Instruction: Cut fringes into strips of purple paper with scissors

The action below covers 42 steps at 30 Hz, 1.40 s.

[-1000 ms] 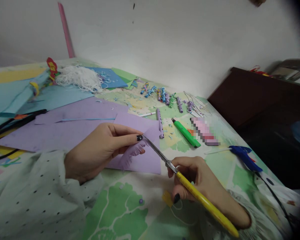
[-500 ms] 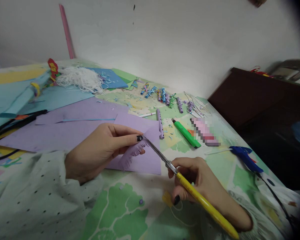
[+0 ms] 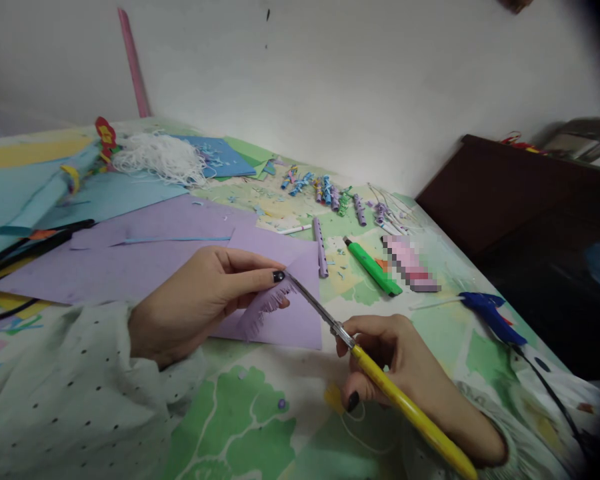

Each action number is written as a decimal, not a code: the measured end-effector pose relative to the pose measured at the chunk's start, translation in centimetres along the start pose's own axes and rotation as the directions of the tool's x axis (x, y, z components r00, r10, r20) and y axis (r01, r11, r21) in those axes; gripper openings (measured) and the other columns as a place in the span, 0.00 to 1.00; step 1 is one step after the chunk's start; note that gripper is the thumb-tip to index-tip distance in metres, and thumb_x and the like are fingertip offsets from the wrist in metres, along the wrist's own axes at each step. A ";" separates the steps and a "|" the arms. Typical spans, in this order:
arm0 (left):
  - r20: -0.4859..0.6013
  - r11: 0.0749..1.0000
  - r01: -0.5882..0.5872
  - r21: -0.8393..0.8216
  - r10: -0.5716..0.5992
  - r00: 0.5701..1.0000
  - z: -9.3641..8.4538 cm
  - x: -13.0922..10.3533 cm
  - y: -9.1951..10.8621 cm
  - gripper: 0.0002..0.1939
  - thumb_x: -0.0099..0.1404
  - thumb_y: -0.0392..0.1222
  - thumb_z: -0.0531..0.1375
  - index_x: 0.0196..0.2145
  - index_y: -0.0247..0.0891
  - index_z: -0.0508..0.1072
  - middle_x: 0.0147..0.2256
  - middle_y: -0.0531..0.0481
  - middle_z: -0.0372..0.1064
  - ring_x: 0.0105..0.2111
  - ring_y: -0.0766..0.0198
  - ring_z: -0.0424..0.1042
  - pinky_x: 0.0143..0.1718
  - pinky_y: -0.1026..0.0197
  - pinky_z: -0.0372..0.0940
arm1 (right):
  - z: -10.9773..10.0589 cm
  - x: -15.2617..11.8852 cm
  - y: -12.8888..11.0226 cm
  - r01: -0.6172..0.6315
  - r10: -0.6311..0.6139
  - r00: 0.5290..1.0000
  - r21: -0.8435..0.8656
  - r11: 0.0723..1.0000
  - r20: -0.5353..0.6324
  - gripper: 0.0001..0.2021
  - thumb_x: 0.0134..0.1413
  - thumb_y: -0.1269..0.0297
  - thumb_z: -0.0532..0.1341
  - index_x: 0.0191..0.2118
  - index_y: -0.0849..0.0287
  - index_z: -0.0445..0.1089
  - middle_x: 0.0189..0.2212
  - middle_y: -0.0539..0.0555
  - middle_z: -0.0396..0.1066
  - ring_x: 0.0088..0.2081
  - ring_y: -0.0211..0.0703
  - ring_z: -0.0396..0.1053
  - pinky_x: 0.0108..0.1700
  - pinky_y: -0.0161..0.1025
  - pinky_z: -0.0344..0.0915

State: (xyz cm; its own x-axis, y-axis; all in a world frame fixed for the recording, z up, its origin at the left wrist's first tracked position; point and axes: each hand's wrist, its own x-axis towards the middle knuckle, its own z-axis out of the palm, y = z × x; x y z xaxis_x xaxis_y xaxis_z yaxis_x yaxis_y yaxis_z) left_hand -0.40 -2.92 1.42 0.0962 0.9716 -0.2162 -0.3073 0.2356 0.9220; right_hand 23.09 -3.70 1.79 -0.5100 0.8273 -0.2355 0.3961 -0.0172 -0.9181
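Purple fringed paper strip point(image 3: 263, 308) pinched in my left hand point(image 3: 200, 300) fingers, above the surface point(image 3: 240, 413). Right hand point(image 3: 405, 373) fingers clenched on yellow-handled scissors point(image 3: 380, 380); blade tips meet the strip's edge beside my thumb.

A plain pale wall point(image 3: 360, 80) rose beyond the grip. The tabletop point(image 3: 240, 413) wore a green map-patterned cover. Right of the grip stood dark brown furniture point(image 3: 520, 200), dimly lit.
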 end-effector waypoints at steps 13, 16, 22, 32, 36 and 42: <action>-0.002 1.000 0.016 0.008 -0.016 1.000 0.1 0.0 0.2 0.02 0.55 0.34 0.67 0.28 0.37 0.82 0.25 0.50 0.78 0.26 0.67 0.76 0.28 0.72 0.70 | 0.1 -0.3 -0.6 -0.002 0.003 1.000 -0.028 1.000 0.025 0.29 0.32 0.38 0.70 0.24 0.61 0.63 0.17 0.43 0.50 0.21 0.32 0.46 0.20 0.33 0.43; 0.020 1.000 0.008 0.016 -0.009 1.000 0.1 0.0 0.2 0.03 0.55 0.34 0.67 0.28 0.37 0.82 0.25 0.49 0.78 0.26 0.67 0.76 0.28 0.72 0.69 | 0.1 -0.4 -0.8 0.019 -0.018 0.999 -0.052 0.998 0.028 0.28 0.33 0.40 0.71 0.23 0.60 0.62 0.17 0.44 0.52 0.21 0.33 0.47 0.20 0.33 0.44; 0.078 0.999 0.022 -0.046 -0.018 0.997 0.2 -0.2 0.3 0.04 0.56 0.34 0.66 0.30 0.37 0.82 0.24 0.50 0.77 0.26 0.68 0.75 0.27 0.73 0.69 | -0.1 -0.4 -0.8 0.022 -0.021 0.999 -0.011 1.000 0.040 0.27 0.33 0.42 0.72 0.23 0.59 0.60 0.17 0.43 0.51 0.21 0.33 0.47 0.20 0.32 0.44; 0.087 0.998 -0.015 -0.056 0.019 0.996 0.1 0.0 0.2 0.03 0.57 0.33 0.66 0.30 0.37 0.82 0.24 0.50 0.77 0.26 0.68 0.75 0.28 0.72 0.69 | 0.0 -0.4 -0.9 0.036 -0.037 0.998 0.006 0.999 0.048 0.29 0.33 0.39 0.71 0.25 0.60 0.62 0.17 0.43 0.51 0.21 0.33 0.47 0.21 0.33 0.44; 0.035 0.998 -0.058 0.002 0.058 0.998 0.2 0.1 0.1 0.04 0.57 0.34 0.66 0.29 0.38 0.82 0.24 0.50 0.77 0.26 0.68 0.74 0.28 0.71 0.69 | 0.1 -0.2 -1.1 0.046 -0.046 0.998 0.000 0.999 0.039 0.30 0.34 0.35 0.68 0.25 0.60 0.62 0.17 0.43 0.51 0.21 0.33 0.47 0.21 0.33 0.44; 0.018 0.994 -0.091 0.059 0.091 0.996 0.2 0.2 0.0 0.04 0.57 0.34 0.66 0.29 0.39 0.82 0.23 0.51 0.77 0.26 0.66 0.75 0.29 0.69 0.69 | 0.1 -0.1 -1.0 0.043 -0.043 0.998 -0.010 0.999 0.036 0.31 0.33 0.33 0.67 0.26 0.61 0.64 0.18 0.43 0.51 0.21 0.33 0.47 0.21 0.33 0.44</action>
State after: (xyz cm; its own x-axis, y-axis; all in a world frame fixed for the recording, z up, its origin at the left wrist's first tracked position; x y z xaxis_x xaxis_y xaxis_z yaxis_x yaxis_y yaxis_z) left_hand -0.16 -2.75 1.48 0.0848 0.9884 -0.1261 -0.2588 0.1440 0.9551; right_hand 22.71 -3.81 2.70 -0.5540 0.8063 -0.2074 0.3809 0.0240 -0.9243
